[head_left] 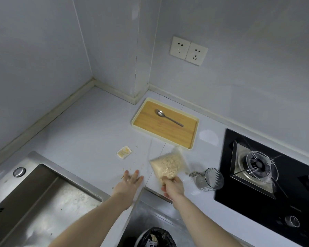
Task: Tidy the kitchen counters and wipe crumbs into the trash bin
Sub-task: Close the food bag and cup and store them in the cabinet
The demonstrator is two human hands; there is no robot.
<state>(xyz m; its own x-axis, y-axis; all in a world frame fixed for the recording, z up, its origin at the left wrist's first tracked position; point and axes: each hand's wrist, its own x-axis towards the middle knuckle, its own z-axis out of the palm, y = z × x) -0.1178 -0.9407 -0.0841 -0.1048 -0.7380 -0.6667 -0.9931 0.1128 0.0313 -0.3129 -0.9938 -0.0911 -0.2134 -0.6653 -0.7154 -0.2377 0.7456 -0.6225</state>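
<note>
While I look down, the bin (154, 237) with its black liner sits nearest, below the counter (89, 132) edge between my forearms. My left hand (130, 180) lies flat on the counter with fingers straight and spread, holding nothing, just right of the sink (39, 198). A few crumbs (132, 167) are scattered just beyond its fingertips and beside them. My right hand (173, 187) is curled round the bottom of a clear bag (168, 165) of pale crumbly food, gripping it so the bag stands tilted above the counter; the bag is blurred. Right of that hand a clear glass jar (210, 180) lies on its side, its mouth toward me, with a metal clasp at its left. Next to the jar is the black stove (257, 168) with one burner. Beyond my left hand, a small white packet (124, 152) with yellow content lies on the counter, apart from the crumbs. Farther back, near the wall corner, a tray (165, 123) with a wooden bottom holds a metal spoon (169, 118) lying diagonally. On the wall above are two white sockets (188, 50).
</note>
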